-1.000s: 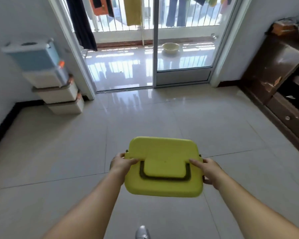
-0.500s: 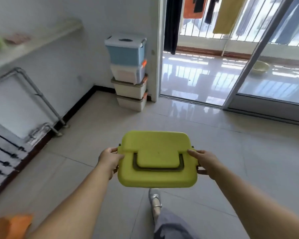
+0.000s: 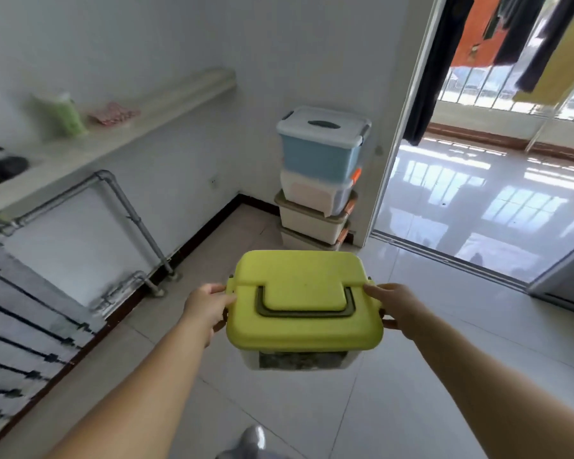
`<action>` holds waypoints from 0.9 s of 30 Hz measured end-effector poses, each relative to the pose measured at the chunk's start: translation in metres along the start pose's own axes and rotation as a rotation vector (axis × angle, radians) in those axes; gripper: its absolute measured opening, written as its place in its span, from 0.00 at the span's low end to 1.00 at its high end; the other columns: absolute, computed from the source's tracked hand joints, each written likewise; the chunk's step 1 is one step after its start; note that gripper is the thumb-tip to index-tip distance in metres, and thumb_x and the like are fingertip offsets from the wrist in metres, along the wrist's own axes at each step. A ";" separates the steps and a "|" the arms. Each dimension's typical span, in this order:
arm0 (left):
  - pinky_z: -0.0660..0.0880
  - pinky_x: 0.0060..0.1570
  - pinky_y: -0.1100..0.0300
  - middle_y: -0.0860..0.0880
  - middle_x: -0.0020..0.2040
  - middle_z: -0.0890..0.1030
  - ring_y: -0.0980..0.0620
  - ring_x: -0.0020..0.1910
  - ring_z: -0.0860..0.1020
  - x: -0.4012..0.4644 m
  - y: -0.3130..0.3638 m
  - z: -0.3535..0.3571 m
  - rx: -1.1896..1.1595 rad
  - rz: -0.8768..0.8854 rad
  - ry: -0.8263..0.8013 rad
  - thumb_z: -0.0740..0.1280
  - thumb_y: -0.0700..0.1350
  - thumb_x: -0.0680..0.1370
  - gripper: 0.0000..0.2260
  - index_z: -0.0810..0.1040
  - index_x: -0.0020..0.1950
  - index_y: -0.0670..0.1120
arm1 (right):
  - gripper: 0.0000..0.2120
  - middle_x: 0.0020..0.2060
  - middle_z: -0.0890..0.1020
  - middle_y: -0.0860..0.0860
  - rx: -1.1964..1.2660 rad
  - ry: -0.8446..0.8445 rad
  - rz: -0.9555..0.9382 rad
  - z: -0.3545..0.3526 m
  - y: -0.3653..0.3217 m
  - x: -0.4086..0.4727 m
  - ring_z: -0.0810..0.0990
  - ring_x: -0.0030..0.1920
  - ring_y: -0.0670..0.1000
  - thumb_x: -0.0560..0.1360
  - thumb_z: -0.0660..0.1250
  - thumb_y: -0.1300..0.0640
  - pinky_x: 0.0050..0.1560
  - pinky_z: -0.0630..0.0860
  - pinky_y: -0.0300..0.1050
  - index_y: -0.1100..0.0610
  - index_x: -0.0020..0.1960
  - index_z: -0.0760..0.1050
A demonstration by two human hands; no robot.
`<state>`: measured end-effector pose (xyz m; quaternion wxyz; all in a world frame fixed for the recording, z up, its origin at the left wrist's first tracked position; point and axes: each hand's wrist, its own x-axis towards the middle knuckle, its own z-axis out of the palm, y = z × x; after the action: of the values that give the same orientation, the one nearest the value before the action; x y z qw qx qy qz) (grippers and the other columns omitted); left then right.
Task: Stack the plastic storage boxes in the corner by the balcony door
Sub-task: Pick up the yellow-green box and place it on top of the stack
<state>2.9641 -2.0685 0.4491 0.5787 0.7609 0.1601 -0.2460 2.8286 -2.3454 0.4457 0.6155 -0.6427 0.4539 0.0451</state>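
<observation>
I carry a clear storage box with a yellow-green lid [image 3: 304, 303] at chest height over the tiled floor. My left hand [image 3: 207, 304] grips its left side and my right hand [image 3: 393, 306] grips its right side. Straight ahead, in the corner beside the balcony door frame, stands a stack of boxes: a blue box with a grey lid [image 3: 320, 145] on top, a pale pink-fronted box [image 3: 315, 192] under it, and two cream boxes [image 3: 309, 223] below. The carried box hides the lowest one's front.
A white wall ledge [image 3: 153, 117] with a green bottle [image 3: 65, 114] runs along the left wall above grey pipes [image 3: 126, 200]. A dark slatted rack [image 3: 20, 326] leans at the far left. The open balcony doorway [image 3: 478, 200] with hanging clothes lies right.
My view has swung left and closed in on the corner stack, which now looks larger and sits straight ahead. Both hands keep the same hold on the yellow-lidded box.
</observation>
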 end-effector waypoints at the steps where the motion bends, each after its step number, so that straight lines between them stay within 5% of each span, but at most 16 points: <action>1: 0.73 0.42 0.56 0.45 0.49 0.78 0.50 0.42 0.75 0.016 0.011 -0.001 -0.018 0.005 0.007 0.68 0.39 0.75 0.16 0.75 0.62 0.44 | 0.19 0.43 0.77 0.54 -0.001 -0.001 -0.013 0.006 -0.015 0.012 0.76 0.43 0.53 0.75 0.68 0.51 0.45 0.77 0.51 0.61 0.61 0.74; 5: 0.71 0.34 0.60 0.45 0.48 0.78 0.51 0.38 0.75 0.093 0.070 0.001 -0.055 0.038 0.001 0.67 0.40 0.75 0.14 0.75 0.61 0.43 | 0.17 0.48 0.77 0.59 0.027 0.045 -0.070 0.036 -0.082 0.068 0.75 0.46 0.56 0.75 0.67 0.52 0.53 0.77 0.55 0.61 0.60 0.75; 12: 0.73 0.58 0.47 0.39 0.61 0.78 0.40 0.60 0.76 0.218 0.214 0.012 0.016 0.152 -0.117 0.69 0.45 0.75 0.15 0.75 0.60 0.43 | 0.15 0.45 0.78 0.58 0.159 0.185 -0.148 0.069 -0.205 0.149 0.76 0.44 0.56 0.75 0.66 0.52 0.56 0.77 0.57 0.61 0.57 0.76; 17: 0.71 0.36 0.59 0.48 0.42 0.77 0.51 0.38 0.75 0.269 0.308 0.048 -0.073 0.152 -0.256 0.68 0.48 0.75 0.04 0.75 0.46 0.50 | 0.17 0.39 0.78 0.53 0.223 0.308 -0.233 0.061 -0.283 0.200 0.76 0.41 0.54 0.75 0.67 0.53 0.52 0.78 0.54 0.61 0.61 0.76; 21: 0.71 0.35 0.59 0.50 0.41 0.77 0.51 0.39 0.74 0.312 0.379 0.092 -0.133 0.181 -0.315 0.68 0.49 0.75 0.07 0.77 0.49 0.48 | 0.17 0.36 0.77 0.51 0.286 0.390 -0.313 0.034 -0.350 0.252 0.74 0.35 0.50 0.74 0.68 0.54 0.41 0.75 0.46 0.60 0.60 0.77; 27: 0.73 0.33 0.59 0.48 0.40 0.78 0.52 0.37 0.75 0.356 0.470 0.159 -0.185 0.264 -0.357 0.66 0.48 0.75 0.05 0.77 0.41 0.49 | 0.11 0.35 0.76 0.50 0.382 0.409 -0.365 -0.010 -0.431 0.323 0.74 0.36 0.50 0.73 0.69 0.56 0.52 0.77 0.52 0.58 0.54 0.78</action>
<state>3.4771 -2.3664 0.5937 0.6922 0.6635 -0.0238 -0.2830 3.2872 -2.5974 0.5724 0.6190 -0.5822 0.4456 -0.2818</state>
